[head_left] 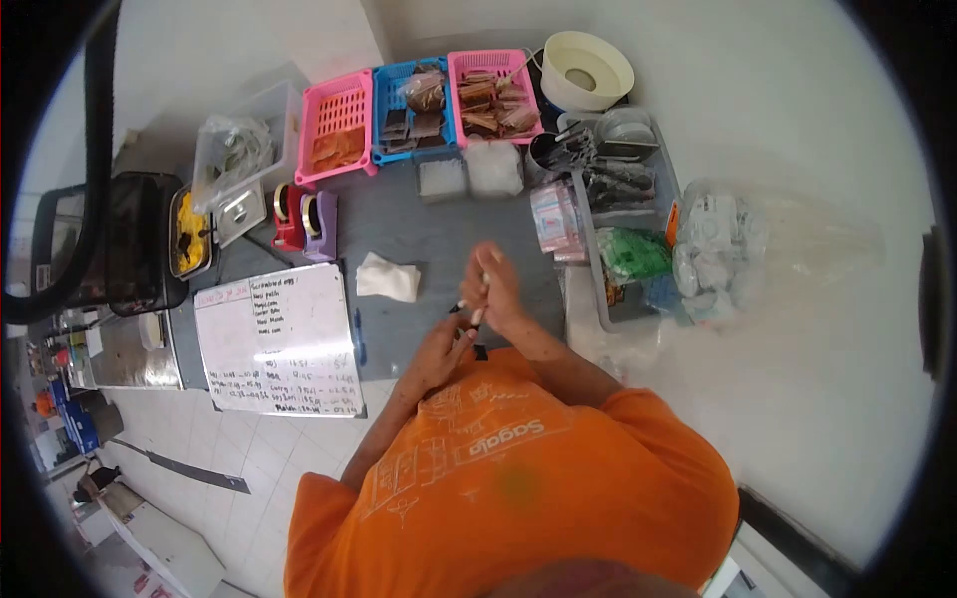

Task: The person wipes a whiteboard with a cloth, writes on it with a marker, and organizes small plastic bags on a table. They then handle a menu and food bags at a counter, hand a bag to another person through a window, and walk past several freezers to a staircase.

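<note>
My right hand is closed in front of my chest, its fingers curled round a slim pen-like thing with dark and pale parts. Just below and to the left, my left hand is closed at the lower end of this thing, close to the right hand. The fingers cover most of it, so its exact kind does not show. A folded white cloth lies on the grey table to the left of my hands. Farther left rests a whiteboard with handwriting, and a blue pen lies along its right edge.
Pink and blue baskets with packets line the back. Two tape dispensers stand left, near a tray of yellow food. On the right are a grey bin with cutlery and a clear bag.
</note>
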The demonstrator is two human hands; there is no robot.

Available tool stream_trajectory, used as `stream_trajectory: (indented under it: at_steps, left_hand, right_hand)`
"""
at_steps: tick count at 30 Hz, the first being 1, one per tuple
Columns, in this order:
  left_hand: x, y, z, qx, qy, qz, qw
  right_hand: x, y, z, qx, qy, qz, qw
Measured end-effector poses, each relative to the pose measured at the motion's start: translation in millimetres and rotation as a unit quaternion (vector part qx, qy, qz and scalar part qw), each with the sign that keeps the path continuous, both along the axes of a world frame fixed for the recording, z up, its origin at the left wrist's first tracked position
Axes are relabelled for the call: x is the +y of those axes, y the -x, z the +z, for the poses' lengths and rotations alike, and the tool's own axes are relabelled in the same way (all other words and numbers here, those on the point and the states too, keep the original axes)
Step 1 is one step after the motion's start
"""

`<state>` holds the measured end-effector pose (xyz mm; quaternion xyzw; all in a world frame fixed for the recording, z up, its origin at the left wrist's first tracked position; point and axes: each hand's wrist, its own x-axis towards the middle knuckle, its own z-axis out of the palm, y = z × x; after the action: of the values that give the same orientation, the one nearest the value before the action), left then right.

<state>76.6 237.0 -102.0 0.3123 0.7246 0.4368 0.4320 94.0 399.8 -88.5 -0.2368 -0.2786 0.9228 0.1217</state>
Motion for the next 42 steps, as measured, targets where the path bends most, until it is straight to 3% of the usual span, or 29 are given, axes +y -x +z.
stream_trajectory:
  at_steps: [1, 2, 4, 7, 9, 11, 13, 14, 15, 17, 22, 24, 25, 27, 29, 30, 31, 32, 33, 34, 35, 36, 38, 39, 42]
  left_hand:
    - [5.3, 5.1, -5.7, 0.080, 0.006, 0.019, 0.997]
    - [10.9, 11.3, -9.4, 0.158, 0.014, 0.039, 0.987]
    - [19.6, 25.3, -4.4, 0.136, 0.042, 0.034, 0.989]
    - [31.4, 43.3, -9.9, 0.108, 0.071, 0.027, 0.991]
    - [42.5, 49.8, -16.0, 0.102, 0.073, 0.027, 0.992]
    - [55.8, 56.1, -20.1, 0.098, 0.081, 0.010, 0.992]
    - [75.3, 62.6, -15.0, 0.086, 0.083, 0.001, 0.993]
    - [85.4, 66.0, -10.3, 0.078, 0.084, -0.007, 0.993]
    - [96.4, 70.3, -5.9, 0.074, 0.088, -0.010, 0.993]
    - [120.7, 81.4, 2.4, 0.106, 0.080, -0.040, 0.990]
    - [165.8, 105.8, 0.6, 0.148, 0.036, -0.050, 0.987]
    - [178.8, 111.7, -3.4, 0.165, 0.022, -0.045, 0.985]
    - [181.8, 112.3, -4.2, 0.151, 0.028, -0.039, 0.987]
    - [182.7, 110.9, -7.6, 0.136, 0.042, -0.026, 0.990]
    - [167.1, 102.6, -18.5, 0.122, 0.143, -0.061, 0.980]
    - [151.4, 96.2, -26.4, 0.123, 0.160, -0.035, 0.979]
    - [133.4, 87.3, -39.1, 0.176, 0.196, -0.081, 0.961]
    - [118.8, 76.0, -54.7, 0.223, 0.232, -0.117, 0.940]
    - [99.3, 61.7, -73.3, 0.249, 0.226, -0.094, 0.937]
    - [72.9, 52.1, -86.0, 0.282, 0.236, -0.065, 0.928]
    - [49.4, 45.5, -86.1, 0.249, 0.267, -0.040, 0.930]
    - [27.1, 40.1, -82.9, 0.215, 0.289, -0.007, 0.933]
    - [-16.1, 29.4, -70.0, 0.239, 0.280, 0.067, 0.928]
    - [-41.8, 23.3, -68.2, 0.247, 0.295, 0.114, 0.916]
    - [-89.6, -2.6, -67.3, 0.167, 0.296, 0.225, 0.913]
  right_hand:
    - [14.5, 1.6, -6.5, -0.100, -0.128, -0.081, 0.983]
    - [42.9, 4.8, -10.4, -0.140, -0.157, -0.162, 0.964]
    - [117.4, 11.7, -29.4, -0.287, -0.262, -0.276, 0.879]
    - [199.5, 18.5, -36.0, -0.318, -0.338, -0.309, 0.830]
    - [239.0, 29.5, -38.5, -0.222, -0.518, -0.089, 0.821]
    - [250.0, 52.5, -36.9, -0.223, -0.506, -0.103, 0.827]
    - [249.9, 72.6, 4.6, -0.210, -0.576, 0.064, 0.788]
    - [252.3, 78.3, 7.3, -0.181, -0.584, 0.071, 0.788]
    - [260.4, 80.9, 9.4, -0.185, -0.580, 0.072, 0.790]
    - [276.5, 84.5, 15.6, -0.166, -0.384, 0.154, 0.895]
    - [292.1, 68.2, 13.0, -0.146, -0.409, 0.090, 0.896]
    - [295.3, 59.4, 2.0, -0.049, -0.360, -0.163, 0.917]
    - [295.2, 59.7, -4.9, -0.050, -0.358, -0.161, 0.918]
    - [288.6, 61.8, -21.4, 0.166, -0.196, -0.337, 0.906]
    - [281.2, 63.5, -48.3, 0.229, -0.158, -0.300, 0.912]
    - [283.7, 62.3, -70.4, 0.025, -0.355, -0.320, 0.878]
    - [285.6, 69.2, -84.4, -0.166, -0.530, -0.309, 0.772]
    - [280.9, 67.6, -69.6, -0.153, -0.460, -0.324, 0.813]
    - [267.7, 65.4, -36.1, -0.286, -0.612, -0.240, 0.698]
    - [255.4, 61.7, -1.5, -0.401, -0.728, -0.166, 0.530]
    - [271.6, 47.4, -28.7, -0.267, -0.755, -0.236, 0.551]
    - [259.9, 43.0, -8.2, -0.292, -0.789, -0.233, 0.487]
    - [266.6, 43.6, 0.7, -0.074, -0.863, -0.362, 0.345]
    - [247.7, 46.8, 10.4, -0.038, -0.813, -0.386, 0.434]
    - [179.1, 48.5, 22.9, 0.073, -0.794, -0.360, 0.485]
